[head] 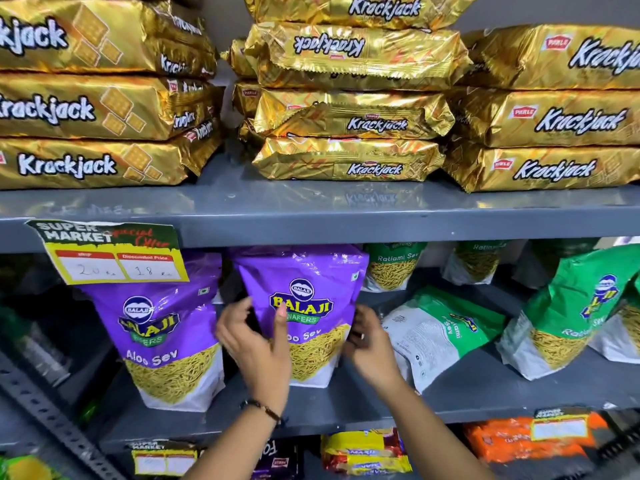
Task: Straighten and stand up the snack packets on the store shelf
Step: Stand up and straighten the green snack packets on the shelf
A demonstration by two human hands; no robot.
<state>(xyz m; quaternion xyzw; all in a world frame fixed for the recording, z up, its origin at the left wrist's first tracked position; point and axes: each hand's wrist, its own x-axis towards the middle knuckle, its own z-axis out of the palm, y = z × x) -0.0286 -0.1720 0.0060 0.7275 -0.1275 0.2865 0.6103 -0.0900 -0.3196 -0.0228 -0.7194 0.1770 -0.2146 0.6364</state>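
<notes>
A purple Aloo Sev packet [311, 292] stands upright in the middle of the grey middle shelf [346, 407]. My left hand [254, 344] grips its left edge, thumb across the front. My right hand [369, 341] holds its right edge. A second purple Aloo Sev packet [162, 341] stands upright to the left. Just right of my right hand a green-and-white Ratlami Sev packet [440, 330] lies tipped over on its back. Another green Ratlami Sev packet [568, 313] leans at the far right, and two more [393, 268] stand further back.
Stacks of gold Krackjack biscuit packs [346, 109] fill the upper shelf. A yellow price tag [114, 254] hangs from that shelf's edge over the left purple packet. Yellow and orange packs [363, 452] lie on the shelf below. A slotted metal upright [52, 410] runs at the lower left.
</notes>
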